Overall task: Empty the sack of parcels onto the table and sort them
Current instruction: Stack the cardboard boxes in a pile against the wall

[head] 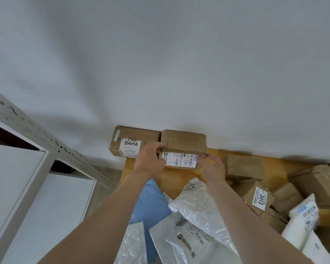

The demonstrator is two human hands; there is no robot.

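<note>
Both hands, left [149, 161] and right [213, 167], grip labelled cardboard box [183, 147] against wall, beside BAHA box [134, 142], on desk [177, 178].

The left box [135, 139] carries a white label reading "INS BAHA". The right box [251, 195] has a label reading "3013". A white bag [200, 204] shows digits starting "46". The middle box [183, 141] has a barcode label, its print too small to read.

Single head-worn wide-angle view, close above table [171, 181], facing forward and down toward white wall [179, 73]; frame edges bowed.
</note>
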